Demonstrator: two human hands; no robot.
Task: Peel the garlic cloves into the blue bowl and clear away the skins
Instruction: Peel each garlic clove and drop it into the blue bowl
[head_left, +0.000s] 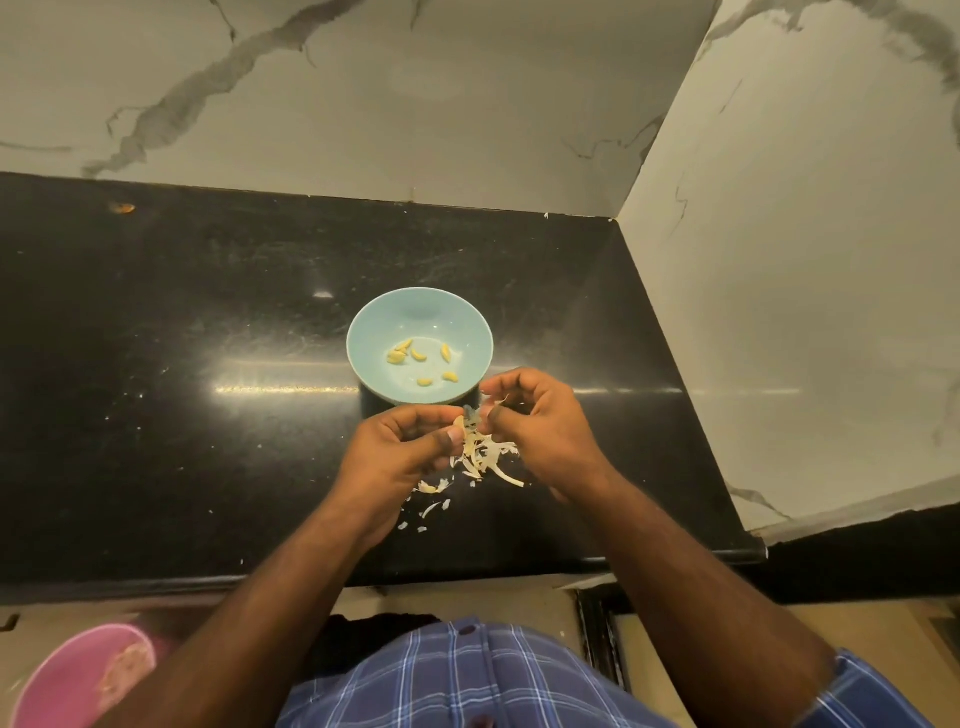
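Black polished counter (208, 415) carries the whole work, and it sits in a corner between two pale marble-patterned walls.

At the centre of the work is one garlic clove (459, 422), held just above the counter, in front of the near rim of the blue bowl (363, 332). The left hand (400, 457) pinches it between thumb and curled fingers. The right hand (540, 421) has its fingers also curled and pinches the skin at the tip of the clove, so both hands are closed narrow around this small thing. I cannot tell how much skin is on the clove, because the fingers hide most of it.

To do this step well, I think the left hand should hold the clove firm but not crush it, while the right pulls the skin away along its length. The bare clove should then drop over the bowl, not over the pile.

Inside the bowl lie several peeled cloves (418, 355), yellow and apart from each other. Under the hands is a loose heap of skins (488, 457), with smaller flakes spread toward the counter edge. These light pieces could easily scatter, so clearing them is not yet done.

Below the counter edge, at the left, a pink round container (78, 675) is partly in view.
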